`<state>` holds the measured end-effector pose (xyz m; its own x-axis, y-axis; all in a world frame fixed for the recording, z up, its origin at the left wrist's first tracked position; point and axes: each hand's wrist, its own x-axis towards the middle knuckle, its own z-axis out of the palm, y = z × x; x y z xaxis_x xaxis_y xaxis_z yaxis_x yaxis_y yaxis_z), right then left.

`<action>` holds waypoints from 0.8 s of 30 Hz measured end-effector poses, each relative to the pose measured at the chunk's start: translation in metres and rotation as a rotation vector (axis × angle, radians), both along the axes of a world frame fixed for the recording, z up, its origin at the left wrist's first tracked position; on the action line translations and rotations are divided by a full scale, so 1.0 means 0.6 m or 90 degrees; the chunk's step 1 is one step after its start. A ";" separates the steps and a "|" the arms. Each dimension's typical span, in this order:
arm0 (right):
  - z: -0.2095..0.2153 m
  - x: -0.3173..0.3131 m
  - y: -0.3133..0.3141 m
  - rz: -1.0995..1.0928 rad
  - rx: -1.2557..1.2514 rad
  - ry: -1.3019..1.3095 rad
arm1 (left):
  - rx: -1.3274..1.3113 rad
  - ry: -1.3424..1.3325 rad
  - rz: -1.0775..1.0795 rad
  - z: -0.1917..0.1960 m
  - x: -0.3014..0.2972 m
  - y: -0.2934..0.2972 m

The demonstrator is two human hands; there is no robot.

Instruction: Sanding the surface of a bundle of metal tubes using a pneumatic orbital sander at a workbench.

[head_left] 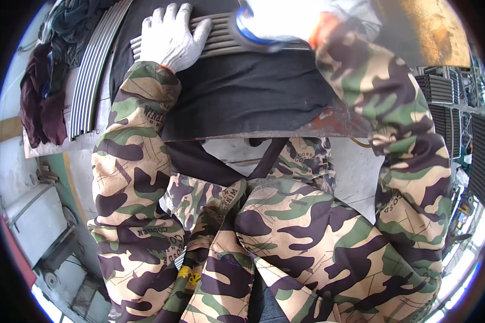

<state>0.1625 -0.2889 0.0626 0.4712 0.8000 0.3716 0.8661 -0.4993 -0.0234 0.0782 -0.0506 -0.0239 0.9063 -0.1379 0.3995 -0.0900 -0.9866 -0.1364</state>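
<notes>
My left hand (175,39), in a white knit glove, lies flat with its fingers spread on a row of grey metal tubes (221,36). The tubes rest side by side on a black cloth (242,89) over the workbench. My right hand (293,20), also gloved, is above the right part of the row, washed out by glare and blurred. It seems to grip a rounded tool with a blue, dark-bordered edge (248,27), pressed close over the tubes. Its fingers and the tool's exact kind cannot be made out.
More long metal tubes (98,67) lie at the bench's left side, beside dark crumpled clothes (46,102). A brown-stained board (436,32) is at the far right. Racks of stacked dark bars (439,89) stand beyond the right arm. The bench's front edge (253,133) runs before my body.
</notes>
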 end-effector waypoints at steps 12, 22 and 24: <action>-0.035 0.053 -0.010 -0.042 0.064 -0.105 | -0.025 -0.021 -0.025 -0.013 0.021 -0.018; -0.003 0.052 -0.058 -0.066 -0.045 -0.023 | -0.020 0.006 -0.013 -0.006 0.005 0.006; 0.006 0.033 -0.096 -0.045 -0.047 0.032 | -0.018 0.011 -0.008 -0.007 0.012 -0.001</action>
